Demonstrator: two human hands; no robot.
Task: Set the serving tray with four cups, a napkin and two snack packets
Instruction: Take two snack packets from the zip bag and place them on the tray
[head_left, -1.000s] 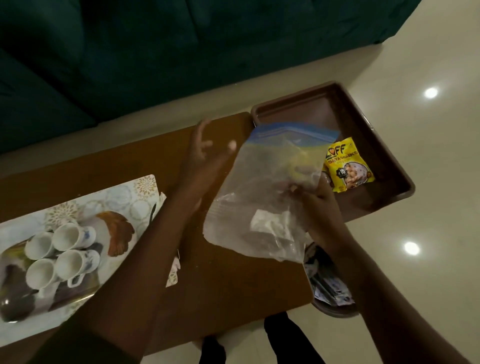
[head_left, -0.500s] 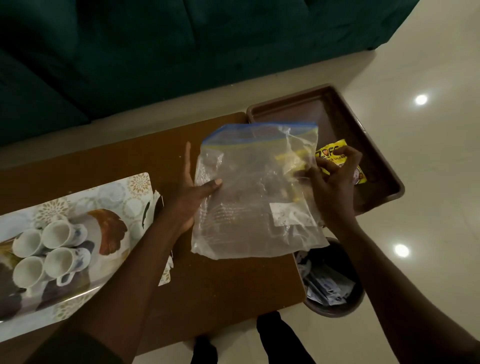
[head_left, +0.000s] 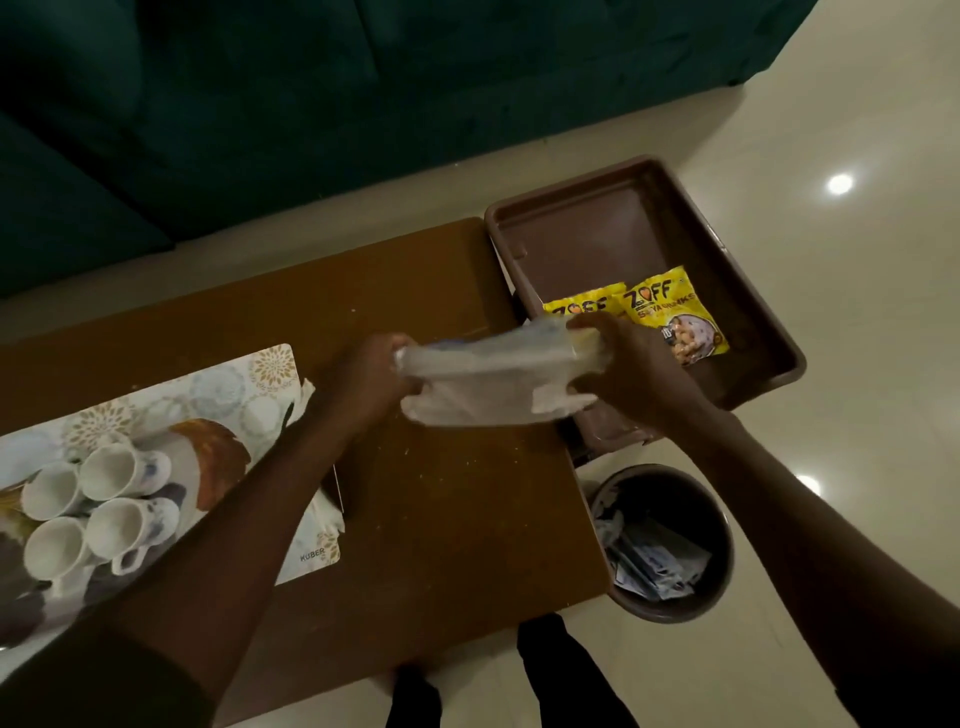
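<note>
Both hands hold a clear plastic zip bag (head_left: 493, 379) folded flat above the brown table's right end. My left hand (head_left: 371, 379) grips its left end and my right hand (head_left: 631, 369) grips its right end. Behind my right hand, two yellow snack packets (head_left: 670, 312) lie side by side in a brown bin (head_left: 582, 218); the left packet (head_left: 584, 301) is partly hidden by the bag. Several white cups (head_left: 96, 506) lie on a patterned serving tray (head_left: 218, 384) at the table's left. A white napkin (head_left: 324, 512) peeks out at the tray's right edge under my left forearm.
A round waste basket (head_left: 719, 561) holding wrappers stands on the floor at the table's right front corner. A dark green sofa (head_left: 260, 104) runs behind the table. My legs (head_left: 566, 675) show below the table's front edge. Ceiling lights reflect on the pale floor.
The bag, earlier held up open and flat, is now folded into a narrow strip between both hands. A second yellow packet now lies in the brown bin beside the first.
</note>
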